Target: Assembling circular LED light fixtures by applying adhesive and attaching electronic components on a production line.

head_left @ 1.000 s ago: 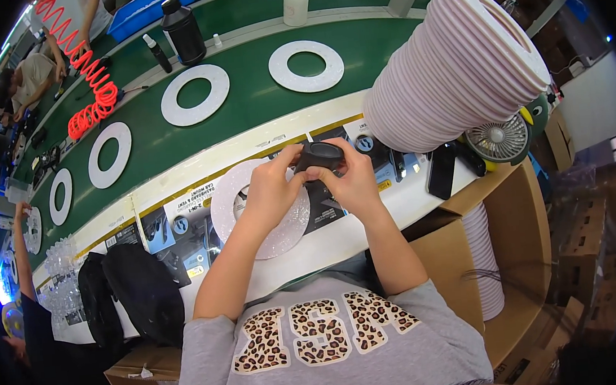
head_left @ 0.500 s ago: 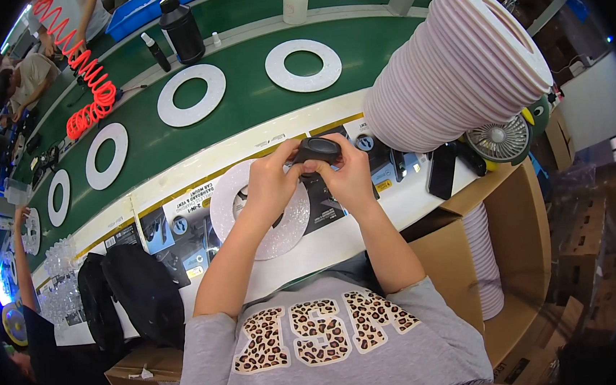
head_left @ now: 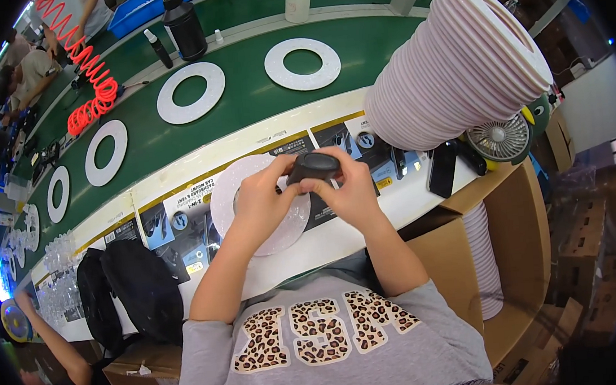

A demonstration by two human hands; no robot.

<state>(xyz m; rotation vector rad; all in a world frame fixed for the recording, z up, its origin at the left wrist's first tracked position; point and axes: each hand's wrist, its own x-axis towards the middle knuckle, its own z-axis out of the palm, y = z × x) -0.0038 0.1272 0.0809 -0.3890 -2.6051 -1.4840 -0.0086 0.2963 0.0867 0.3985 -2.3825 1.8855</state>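
Both my hands hold a small black rounded object (head_left: 315, 166) up in front of me; its exact kind does not show. My left hand (head_left: 265, 196) has its fingers closed on the left end. My right hand (head_left: 350, 189) grips the other end, and the two thumbs meet at its near edge. Beneath my left hand and wrist lies a flat white speckled ring (head_left: 275, 240), its centre hole partly hidden by the hand. The ring rests on printed packaging sheets (head_left: 183, 209) along the white work ledge.
A tall stack of white rings (head_left: 450, 65) stands at the right, beside a small fan (head_left: 499, 139) and a phone (head_left: 442, 171). Single rings (head_left: 303, 65) lie along the green belt (head_left: 244, 118). A black bag (head_left: 142, 285) is at the left; an open carton (head_left: 440, 258) sits lower right.
My hands have come slightly nearer to me with the black object, which is tilted a little differently. At the far left, a co-worker's arm has drawn back from the belt.
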